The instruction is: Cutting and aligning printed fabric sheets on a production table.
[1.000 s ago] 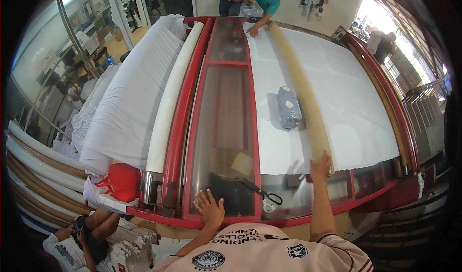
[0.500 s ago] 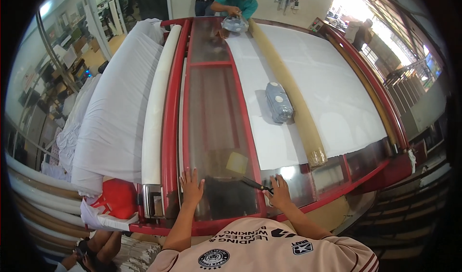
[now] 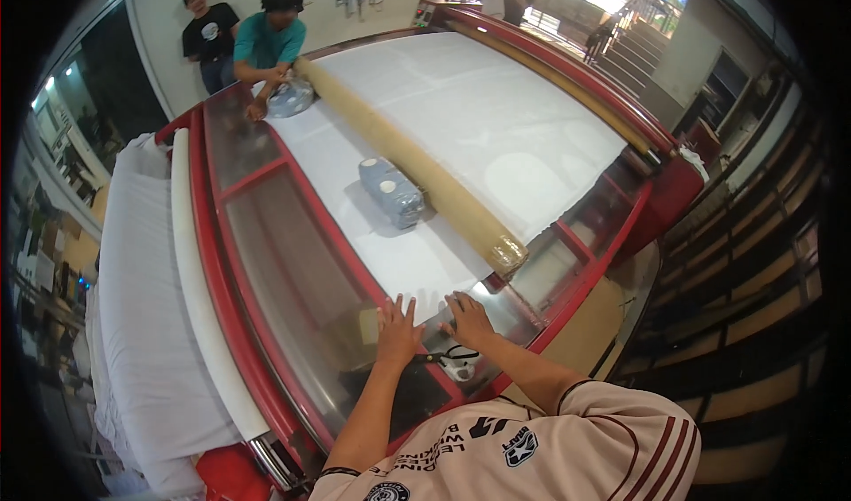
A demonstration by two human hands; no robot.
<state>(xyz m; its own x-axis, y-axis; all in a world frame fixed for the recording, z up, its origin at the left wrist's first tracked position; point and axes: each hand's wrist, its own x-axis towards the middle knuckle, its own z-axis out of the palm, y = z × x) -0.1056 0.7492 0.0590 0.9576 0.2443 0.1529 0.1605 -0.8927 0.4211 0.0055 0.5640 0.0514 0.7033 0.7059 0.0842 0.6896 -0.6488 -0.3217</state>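
My left hand (image 3: 399,331) lies open with spread fingers at the near left corner of a white sheet (image 3: 523,85). Just right of it, my right hand (image 3: 468,319) rests open on the sheet's near edge, its fingers stretched forward. A pair of black-handled scissors (image 3: 433,357) lies below both hands on the red-framed table, touched by neither. Across the sheet runs a long brown roll (image 3: 417,164) with clear wrap on its near end. Left of the roll sits a grey-blue wrapped bundle (image 3: 390,195) with white dots.
At the far end a person in a teal shirt (image 3: 270,45) has hands at another wrapped bundle (image 3: 291,100); a second person in black (image 3: 211,40) stands behind. A yellowish square (image 3: 369,326) lies by my left hand. A white roller (image 3: 208,297) and draped white cloth (image 3: 142,306) line the left side.
The view has swung to the right. My left hand has moved from the panel to the sheet's corner, and my right hand has gone from beside the scissors onto the sheet's edge.
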